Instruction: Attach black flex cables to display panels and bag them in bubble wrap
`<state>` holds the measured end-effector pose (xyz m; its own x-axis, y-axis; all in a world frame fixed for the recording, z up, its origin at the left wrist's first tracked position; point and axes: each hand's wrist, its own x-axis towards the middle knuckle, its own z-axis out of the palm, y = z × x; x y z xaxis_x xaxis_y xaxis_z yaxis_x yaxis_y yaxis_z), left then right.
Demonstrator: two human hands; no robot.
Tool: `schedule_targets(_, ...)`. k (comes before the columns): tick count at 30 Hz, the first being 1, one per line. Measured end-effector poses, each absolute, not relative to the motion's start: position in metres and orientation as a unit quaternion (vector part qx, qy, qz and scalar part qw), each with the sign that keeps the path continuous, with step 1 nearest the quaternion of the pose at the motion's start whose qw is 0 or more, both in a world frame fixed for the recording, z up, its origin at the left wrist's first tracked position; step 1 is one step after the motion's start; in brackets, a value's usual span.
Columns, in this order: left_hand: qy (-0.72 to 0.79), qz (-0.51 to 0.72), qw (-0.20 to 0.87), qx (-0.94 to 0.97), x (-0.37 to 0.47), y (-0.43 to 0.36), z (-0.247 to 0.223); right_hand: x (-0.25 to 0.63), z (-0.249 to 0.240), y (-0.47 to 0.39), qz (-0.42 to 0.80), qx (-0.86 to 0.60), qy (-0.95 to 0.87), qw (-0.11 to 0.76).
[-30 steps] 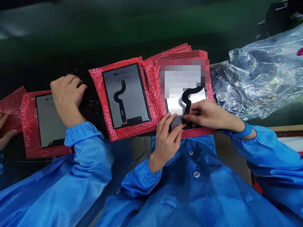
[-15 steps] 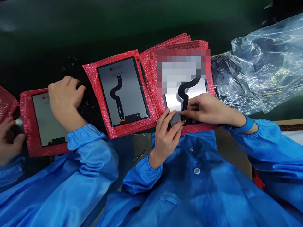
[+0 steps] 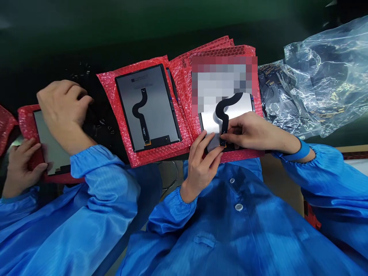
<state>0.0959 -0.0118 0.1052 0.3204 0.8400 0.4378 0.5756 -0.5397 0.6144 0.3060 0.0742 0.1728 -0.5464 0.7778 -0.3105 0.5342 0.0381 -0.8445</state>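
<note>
A display panel (image 3: 207, 122) with a bright silvery back lies on red bubble wrap (image 3: 241, 155) in front of me; its upper part is pixelated. A black S-shaped flex cable (image 3: 221, 112) runs across it. My right hand (image 3: 248, 130) pinches the cable's lower end between thumb and fingers. My left hand (image 3: 202, 165) has its fingers stretched out over the panel's lower edge, one fingertip beside the cable's gold connector end. The exact contact there is too small to make out.
To the left, another panel (image 3: 159, 107) with its flex cable (image 3: 140, 111) lies on red bubble wrap. A clear plastic bag (image 3: 330, 80) of flex cables is at right. A co-worker's hands (image 3: 61, 111) are over a panel (image 3: 47, 134) at far left.
My hands keep the same hold on the cable and panel. The co-worker's nearer hand has moved left and up, and their other hand has come onto the edge of their panel.
</note>
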Motion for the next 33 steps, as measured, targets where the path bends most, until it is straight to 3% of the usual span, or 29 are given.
schedule_targets(18, 0.439, 0.389, 0.193, 0.787, 0.094, -0.009, 0.101, 0.306, 0.175, 0.079, 0.541, -0.433, -0.718, 0.065)
schedule_targets(33, 0.371, 0.401, 0.113, 0.830, 0.082, 0.002, 0.088, 0.308, 0.170, 0.079, 0.525, -0.418, -0.738, 0.068)
